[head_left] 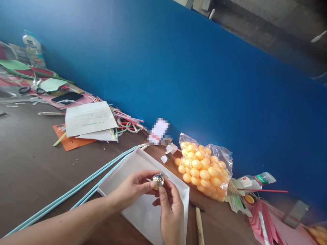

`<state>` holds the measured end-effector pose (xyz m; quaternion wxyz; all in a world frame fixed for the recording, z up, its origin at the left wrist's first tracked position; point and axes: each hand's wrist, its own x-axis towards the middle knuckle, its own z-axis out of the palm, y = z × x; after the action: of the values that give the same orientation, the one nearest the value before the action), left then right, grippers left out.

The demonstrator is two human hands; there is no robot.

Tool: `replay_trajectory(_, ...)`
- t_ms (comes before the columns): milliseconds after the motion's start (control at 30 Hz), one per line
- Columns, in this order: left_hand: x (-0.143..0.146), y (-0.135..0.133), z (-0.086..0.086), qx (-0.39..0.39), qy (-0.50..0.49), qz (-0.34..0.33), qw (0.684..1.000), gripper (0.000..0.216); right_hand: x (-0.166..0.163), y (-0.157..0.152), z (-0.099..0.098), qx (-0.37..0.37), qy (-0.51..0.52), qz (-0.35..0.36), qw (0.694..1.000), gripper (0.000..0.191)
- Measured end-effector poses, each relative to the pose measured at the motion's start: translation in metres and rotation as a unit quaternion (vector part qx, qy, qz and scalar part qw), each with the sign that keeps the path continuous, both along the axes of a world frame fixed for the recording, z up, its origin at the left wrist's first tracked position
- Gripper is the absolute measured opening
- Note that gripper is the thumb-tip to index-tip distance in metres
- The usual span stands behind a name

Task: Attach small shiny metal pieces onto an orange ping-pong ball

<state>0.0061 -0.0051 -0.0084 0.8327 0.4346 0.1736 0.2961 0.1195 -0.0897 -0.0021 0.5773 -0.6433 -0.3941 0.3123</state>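
Observation:
Both my hands meet over a shallow white box [143,211] on the brown table. My left hand [133,189] comes in from the lower left and pinches a small shiny silver ball [157,179] between thumb and fingers. My right hand [170,211] rises from the bottom edge, its fingertip and thumb pressed on the same ball. A clear bag of orange balls [204,168] lies just right of the box.
Two pale blue strips [76,190] run from the box to the lower left. Papers [88,119], orange card, straws and scissors [32,90] lie at the back left along a blue wall. A wooden stick [199,226] and pink paper scraps [265,221] sit at the right.

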Motion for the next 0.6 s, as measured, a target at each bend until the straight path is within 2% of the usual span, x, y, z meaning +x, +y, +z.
replay_trajectory(267,0.0007,-0.0015,-0.0027,-0.003,0.005,0.005,1.0,0.042,-0.0016,-0.002,0.0009,-0.013,-0.001,-0.012,1.0,0.036)
replay_trajectory(433,0.0029,-0.0019,-0.0022,0.01,-0.031,-0.003,0.999,0.044,-0.0045,-0.0046,0.0004,-0.006,-0.005,-0.014,1.0,0.039)
replay_trajectory(600,0.0015,0.0005,0.0015,0.038,0.025,0.023,0.999,0.039,-0.0055,-0.0074,0.0022,-0.005,-0.01,-0.011,1.0,0.039)
